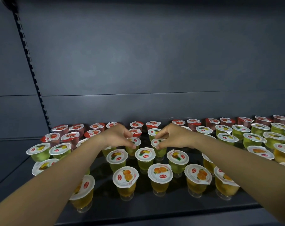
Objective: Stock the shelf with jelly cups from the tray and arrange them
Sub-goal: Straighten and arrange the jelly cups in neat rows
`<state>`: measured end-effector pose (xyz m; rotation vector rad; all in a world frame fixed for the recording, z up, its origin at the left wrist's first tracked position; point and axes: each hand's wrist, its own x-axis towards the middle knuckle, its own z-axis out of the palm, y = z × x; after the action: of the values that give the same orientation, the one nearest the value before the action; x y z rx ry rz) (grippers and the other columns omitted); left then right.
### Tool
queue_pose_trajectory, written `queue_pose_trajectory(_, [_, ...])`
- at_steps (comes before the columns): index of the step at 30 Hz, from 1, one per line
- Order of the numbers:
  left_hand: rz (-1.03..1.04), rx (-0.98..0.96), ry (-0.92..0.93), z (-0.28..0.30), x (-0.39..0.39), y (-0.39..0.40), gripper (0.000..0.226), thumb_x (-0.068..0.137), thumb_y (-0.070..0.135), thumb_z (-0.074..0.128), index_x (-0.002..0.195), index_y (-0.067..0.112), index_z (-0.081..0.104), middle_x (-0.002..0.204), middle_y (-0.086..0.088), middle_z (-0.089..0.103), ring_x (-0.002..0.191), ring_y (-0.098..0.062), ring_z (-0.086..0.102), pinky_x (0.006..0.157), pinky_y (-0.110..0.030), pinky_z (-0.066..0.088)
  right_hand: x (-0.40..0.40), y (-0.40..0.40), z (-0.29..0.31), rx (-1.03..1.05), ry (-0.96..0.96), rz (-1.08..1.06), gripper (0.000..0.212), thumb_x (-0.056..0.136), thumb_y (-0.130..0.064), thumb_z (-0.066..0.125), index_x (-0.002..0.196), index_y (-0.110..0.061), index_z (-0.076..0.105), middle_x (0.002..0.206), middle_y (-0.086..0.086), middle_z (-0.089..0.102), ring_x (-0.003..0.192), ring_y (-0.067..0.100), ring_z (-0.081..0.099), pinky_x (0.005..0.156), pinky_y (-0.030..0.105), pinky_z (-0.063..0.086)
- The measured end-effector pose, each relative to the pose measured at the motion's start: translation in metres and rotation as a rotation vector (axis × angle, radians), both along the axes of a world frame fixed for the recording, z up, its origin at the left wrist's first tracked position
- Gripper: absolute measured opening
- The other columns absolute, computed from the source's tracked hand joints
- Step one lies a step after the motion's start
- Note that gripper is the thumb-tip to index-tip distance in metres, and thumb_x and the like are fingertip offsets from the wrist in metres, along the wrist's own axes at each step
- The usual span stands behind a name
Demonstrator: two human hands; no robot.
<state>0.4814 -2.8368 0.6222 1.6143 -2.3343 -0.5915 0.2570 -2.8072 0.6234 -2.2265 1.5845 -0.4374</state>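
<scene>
Many jelly cups stand in rows on a dark shelf (154, 209): red ones (60, 128) at the back, green ones (145, 154) in the middle, orange ones (160, 174) at the front. My left hand (117, 136) pinches the lid rim of a green cup (135, 141) in the middle rows. My right hand (169, 136) pinches the lid rim of the neighbouring green cup (155, 142). Both cups stand on the shelf. Both forearms reach in over the front rows. No tray is in view.
The shelf's grey back wall (146, 62) rises behind the cups. A slotted upright (32, 74) runs down the left side. A bare strip of shelf lies along the front edge and at the far left (11, 160). Cups continue off the right edge.
</scene>
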Motion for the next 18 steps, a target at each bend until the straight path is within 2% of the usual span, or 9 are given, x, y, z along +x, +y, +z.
queue_pose_trajectory(3, [-0.023, 0.001, -0.041, 0.001, 0.0, -0.003, 0.043, 0.079, 0.032, 0.074, 0.118, 0.016, 0.065, 0.119, 0.002, 0.065, 0.097, -0.012, 0.062, 0.082, -0.026, 0.054, -0.001, 0.001, -0.001, 0.002, -0.009, -0.001, 0.038, 0.083, -0.027, 0.071, 0.12, -0.018, 0.065, 0.122, -0.003, 0.064, 0.105, 0.012, 0.061, 0.072, 0.013, 0.047])
queue_pose_trajectory(5, [-0.041, -0.003, -0.093, 0.005, -0.002, -0.003, 0.036, 0.08, 0.033, 0.072, 0.11, 0.014, 0.067, 0.114, -0.002, 0.066, 0.091, -0.013, 0.062, 0.078, -0.026, 0.054, -0.003, 0.001, 0.001, -0.003, -0.004, -0.004, 0.041, 0.083, -0.029, 0.071, 0.121, -0.019, 0.064, 0.124, -0.004, 0.063, 0.106, 0.011, 0.061, 0.078, 0.017, 0.05])
queue_pose_trajectory(7, [-0.044, -0.025, -0.148, 0.013, -0.008, 0.001, 0.038, 0.081, 0.034, 0.07, 0.112, 0.011, 0.065, 0.117, -0.002, 0.064, 0.101, -0.018, 0.063, 0.085, -0.031, 0.053, -0.007, 0.004, 0.005, -0.023, -0.013, -0.024, 0.044, 0.082, -0.03, 0.072, 0.123, -0.019, 0.062, 0.124, -0.004, 0.063, 0.107, 0.011, 0.061, 0.084, 0.021, 0.05])
queue_pose_trajectory(11, [-0.05, -0.112, -0.16, 0.03, -0.03, 0.013, 0.055, 0.084, 0.037, 0.067, 0.132, 0.013, 0.052, 0.132, -0.002, 0.056, 0.117, -0.021, 0.055, 0.093, -0.029, 0.045, -0.025, 0.015, 0.018, -0.098, 0.005, -0.068, 0.05, 0.083, -0.033, 0.07, 0.129, -0.021, 0.056, 0.128, -0.005, 0.059, 0.112, 0.01, 0.057, 0.082, 0.017, 0.044])
queue_pose_trajectory(15, [-0.116, -0.179, -0.151, 0.044, -0.062, 0.027, 0.057, 0.085, 0.044, 0.064, 0.133, 0.017, 0.049, 0.136, -0.002, 0.052, 0.12, -0.02, 0.051, 0.099, -0.032, 0.043, -0.053, 0.034, 0.03, -0.199, 0.106, -0.115, 0.052, 0.084, -0.04, 0.068, 0.131, -0.027, 0.051, 0.136, -0.007, 0.051, 0.117, 0.012, 0.05, 0.086, 0.022, 0.041])
queue_pose_trajectory(18, [-0.125, -0.248, -0.178, 0.05, -0.088, 0.04, 0.067, 0.084, 0.048, 0.063, 0.14, 0.02, 0.04, 0.144, -0.001, 0.041, 0.128, -0.021, 0.043, 0.101, -0.031, 0.038, -0.08, 0.051, 0.036, -0.253, 0.202, -0.153, 0.057, 0.083, -0.047, 0.067, 0.134, -0.031, 0.046, 0.142, -0.008, 0.043, 0.124, 0.017, 0.046, 0.094, 0.027, 0.04])
